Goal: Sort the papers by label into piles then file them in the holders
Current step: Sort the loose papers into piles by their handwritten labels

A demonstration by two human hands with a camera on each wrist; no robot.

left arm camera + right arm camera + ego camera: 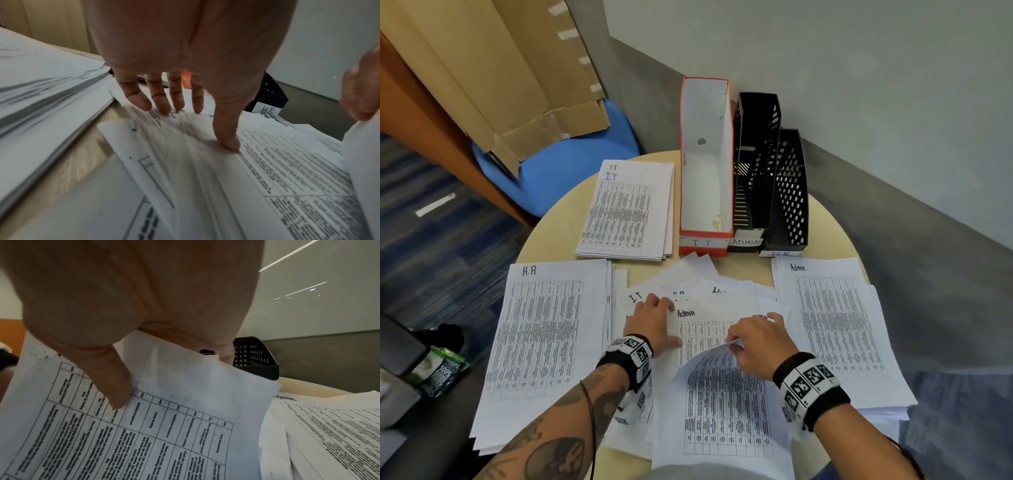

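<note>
1. While the sort is mid-way, head view: right hand [760,346] pinches the top edge of a sheet [722,404] and curls it up off the unsorted heap [709,291] at counter centre; its label is folded out of sight. Left hand [654,323] lies flat, fingers spread, pinning the heap beside an Admin-marked sheet [688,313]. Sorted so far: H.R pile [541,342] at left, IT pile [626,212] behind it, Admin pile [839,335] at right. Holders at the back — orange IT box [705,164], black ADMIN holder [755,164], black HR holder [791,192] — look empty, so filing isn't begun.
2. Left wrist view: adds what the head cam can't resolve — fingertips [162,110] and thumb press straight down on fanned sheet edges, nothing gripped. HR tag [268,109] shows beyond; bare counter [68,162] shows between the piles.
3. Right wrist view: shows the grip itself — thumb [117,386] on the printed face, fingers behind the sheet [185,402]. Label not visible here either.
4. Next, I'd judge: read the lifted sheet's label, carry it w/o dragging neighbours, drop it on the matching pile.
</note>
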